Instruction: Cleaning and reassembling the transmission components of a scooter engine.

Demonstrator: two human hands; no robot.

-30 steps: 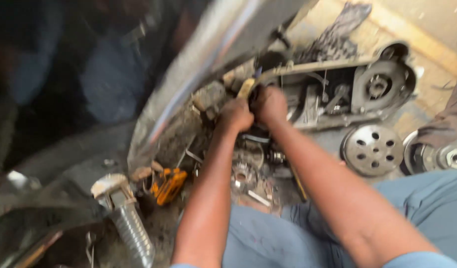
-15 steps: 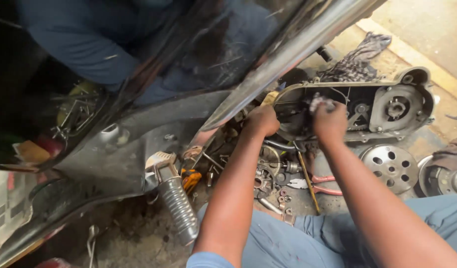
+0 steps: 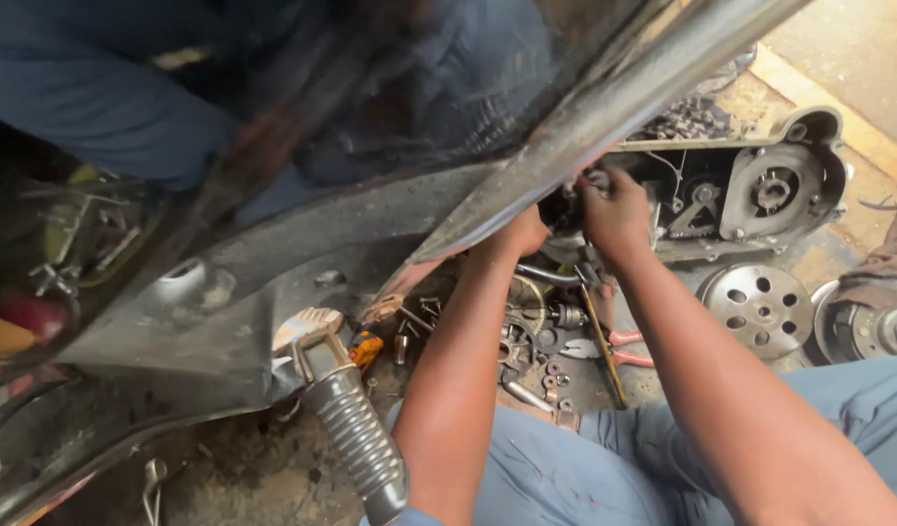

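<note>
No packages, labels, signs, screens discernible.

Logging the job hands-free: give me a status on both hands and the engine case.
Left hand and right hand both at the open engine case, grips hidden. Shiny body panel overhangs the work. Loose bolts and red-handled pliers on the floor below.

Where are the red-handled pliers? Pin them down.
In the head view, the red-handled pliers lie on the floor below the right hand, left of the round perforated disc.

Daylight fell from the upper right — floor (image 3: 858,49) bright, glossy black panel (image 3: 273,146) blurred and reflective, its underside perhaps lost in shadow.
</note>
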